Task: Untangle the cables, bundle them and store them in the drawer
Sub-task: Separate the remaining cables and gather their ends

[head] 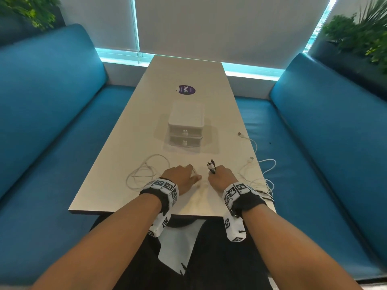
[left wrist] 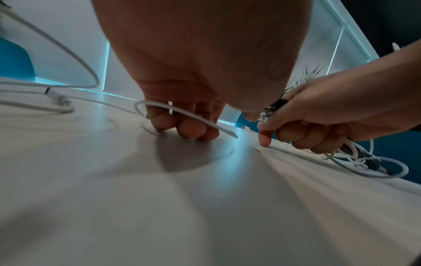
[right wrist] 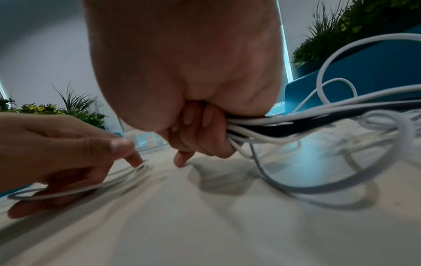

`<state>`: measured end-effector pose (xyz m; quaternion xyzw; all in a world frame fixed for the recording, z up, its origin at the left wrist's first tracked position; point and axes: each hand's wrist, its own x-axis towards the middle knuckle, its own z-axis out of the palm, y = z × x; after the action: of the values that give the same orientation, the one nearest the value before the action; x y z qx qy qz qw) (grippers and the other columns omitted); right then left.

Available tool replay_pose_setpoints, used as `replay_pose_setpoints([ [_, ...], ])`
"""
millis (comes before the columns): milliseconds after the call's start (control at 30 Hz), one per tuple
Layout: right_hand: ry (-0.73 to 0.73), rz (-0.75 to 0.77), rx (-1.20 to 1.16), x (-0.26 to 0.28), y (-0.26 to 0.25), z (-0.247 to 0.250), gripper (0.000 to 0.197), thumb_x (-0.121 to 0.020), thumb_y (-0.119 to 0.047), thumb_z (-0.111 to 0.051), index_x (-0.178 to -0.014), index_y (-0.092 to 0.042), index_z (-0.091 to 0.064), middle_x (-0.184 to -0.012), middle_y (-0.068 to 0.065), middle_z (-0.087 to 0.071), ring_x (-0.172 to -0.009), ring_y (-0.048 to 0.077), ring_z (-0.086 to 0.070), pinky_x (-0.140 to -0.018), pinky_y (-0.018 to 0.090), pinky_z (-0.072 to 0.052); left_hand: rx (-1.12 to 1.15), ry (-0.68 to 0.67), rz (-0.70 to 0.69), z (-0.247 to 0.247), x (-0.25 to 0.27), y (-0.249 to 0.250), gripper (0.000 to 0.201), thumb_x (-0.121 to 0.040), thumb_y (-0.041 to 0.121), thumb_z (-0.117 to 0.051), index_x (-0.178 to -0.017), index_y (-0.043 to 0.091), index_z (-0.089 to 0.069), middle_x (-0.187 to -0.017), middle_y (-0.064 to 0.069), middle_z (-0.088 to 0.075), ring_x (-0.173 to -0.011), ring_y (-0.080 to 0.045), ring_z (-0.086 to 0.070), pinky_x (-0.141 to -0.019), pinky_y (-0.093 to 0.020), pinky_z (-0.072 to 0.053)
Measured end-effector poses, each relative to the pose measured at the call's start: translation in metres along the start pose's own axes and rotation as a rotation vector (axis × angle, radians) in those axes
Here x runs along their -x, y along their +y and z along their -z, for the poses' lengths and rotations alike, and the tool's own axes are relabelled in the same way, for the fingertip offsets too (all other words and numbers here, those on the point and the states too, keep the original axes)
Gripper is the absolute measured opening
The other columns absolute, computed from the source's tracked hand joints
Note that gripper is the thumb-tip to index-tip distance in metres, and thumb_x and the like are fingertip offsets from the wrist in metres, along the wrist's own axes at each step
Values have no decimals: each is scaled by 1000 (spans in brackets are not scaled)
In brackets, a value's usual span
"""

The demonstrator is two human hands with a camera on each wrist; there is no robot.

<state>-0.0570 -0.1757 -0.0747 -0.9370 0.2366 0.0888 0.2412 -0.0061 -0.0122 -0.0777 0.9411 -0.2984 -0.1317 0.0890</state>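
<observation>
A small white two-drawer unit [head: 186, 122] stands mid-table with both drawers closed. My right hand [head: 221, 177] grips a bundle of white and black cables [right wrist: 273, 126]; their plug ends [head: 211, 166] stick up past the knuckles. Its index finger [right wrist: 181, 160] points down and touches the table. My left hand [head: 182, 177] sits just to the left, its fingertips [left wrist: 187, 130] down on the table [head: 117, 185]. A loose white cable [left wrist: 193, 118] runs across those fingers, and the index finger presses it to the tabletop. That cable's loops [head: 144, 174] lie further left.
More white cables with USB plugs [head: 249, 141] trail over the table's right edge [head: 268, 170]. Blue benches [head: 52, 122] flank the table on both sides. A purple sticker [head: 186, 90] lies beyond the drawers. Plants stand in the far corners.
</observation>
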Motion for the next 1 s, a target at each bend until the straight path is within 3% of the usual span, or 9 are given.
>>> replay_pose_setpoints([
  [100,-8,3,-30,0,1,1,35,-99,-29,-47,-115,0,-57,-116,21,-63,-106,37,-61,-83,36,-47,9,-67,-114,4,1,6,42,-99,45,-50,-138,32,-47,-124,-4,-63,-105,-26,-61,-86,-34,-47],
  [233,34,5,-108,-1,-1,7,38,-100,-32,-46,-112,1,-62,-110,21,-66,-101,36,-62,-79,35,-47,-96,-76,-246,1,3,13,60,-101,12,-38,-150,46,-29,-111,-7,-68,-80,-26,-60,-66,-33,-46],
  [300,69,17,-132,-2,-2,10,40,-100,-34,-47,-107,0,-66,-104,20,-68,-98,36,-63,-79,35,-48,-161,-85,-268,1,5,14,70,-97,3,-37,-149,49,-28,-108,-4,-64,-77,-24,-55,-62,-33,-41],
  [400,102,48,-80,-3,-3,10,37,-97,-34,-49,-103,-3,-68,-100,18,-70,-97,36,-64,-78,36,-49,-123,-79,-283,2,2,9,57,-99,6,-40,-139,45,-48,-107,-2,-55,-77,-22,-53,-64,-33,-40],
  [500,137,38,-16,-4,-2,9,36,-96,-38,-50,-107,-8,-67,-101,15,-69,-95,34,-64,-78,36,-51,-88,-59,-271,3,0,5,36,-101,14,-43,-125,34,-62,-107,-3,-59,-88,-25,-61,-72,-37,-50],
  [567,170,34,26,-3,-1,10,36,-98,-39,-47,-110,-9,-64,-105,15,-67,-96,34,-64,-78,37,-51,-86,-69,-224,7,1,2,25,-103,22,-42,-117,25,-63,-106,-6,-65,-91,-27,-63,-77,-38,-52],
  [667,190,24,45,-1,0,16,32,-99,-34,-46,-111,-8,-61,-109,16,-65,-97,35,-63,-77,37,-49,-125,-51,-161,18,2,-7,28,-106,30,-36,-114,16,-59,-101,-10,-66,-82,-26,-58,-71,-34,-44],
  [833,194,-6,-13,-3,8,22,26,-100,-23,-43,-113,-5,-57,-112,19,-63,-100,37,-61,-77,36,-46,-106,-23,-119,36,4,-21,34,-108,37,-31,-114,19,-60,-100,-7,-66,-82,-24,-58,-74,-34,-45],
  [1000,175,53,-242,3,-12,25,36,-104,-32,-39,-110,-4,-61,-109,17,-67,-104,37,-61,-85,36,-46,-139,-85,-149,32,6,4,32,-106,33,-35,-119,21,-62,-111,-9,-65,-98,-29,-61,-82,-37,-47],
])
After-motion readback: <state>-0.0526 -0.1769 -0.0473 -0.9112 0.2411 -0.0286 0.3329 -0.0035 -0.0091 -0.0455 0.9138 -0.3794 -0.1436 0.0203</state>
